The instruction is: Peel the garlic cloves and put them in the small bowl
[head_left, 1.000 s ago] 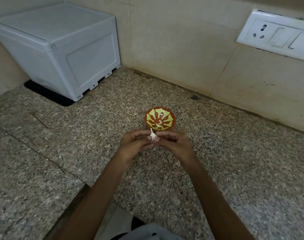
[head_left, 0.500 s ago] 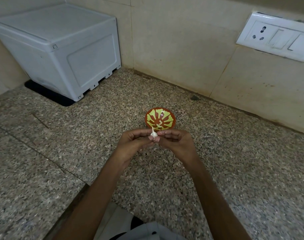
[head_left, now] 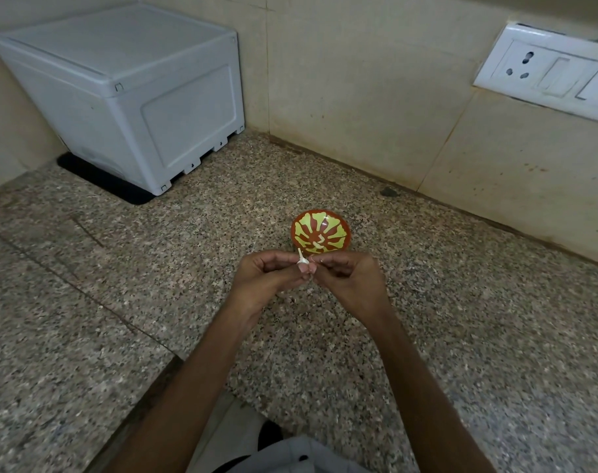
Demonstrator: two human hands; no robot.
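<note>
You were mid-peel, by my judgement. Your left hand pinched the clove in curled fingers, its stem tip pointing up. The clove was held above the surface, just short of the bowl. Your right hand pinched its other side, seemingly at the skin. Next you needed to strip the skin off, then drop the clove into the bowl.

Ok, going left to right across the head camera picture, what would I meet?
Big white plastic box → left hand → small white garlic clove, pinched by both hands → right hand → white wall plate with socket and switches. The small orange-and-yellow bowl overlaps the clove and right hand, so it is left out.
</note>
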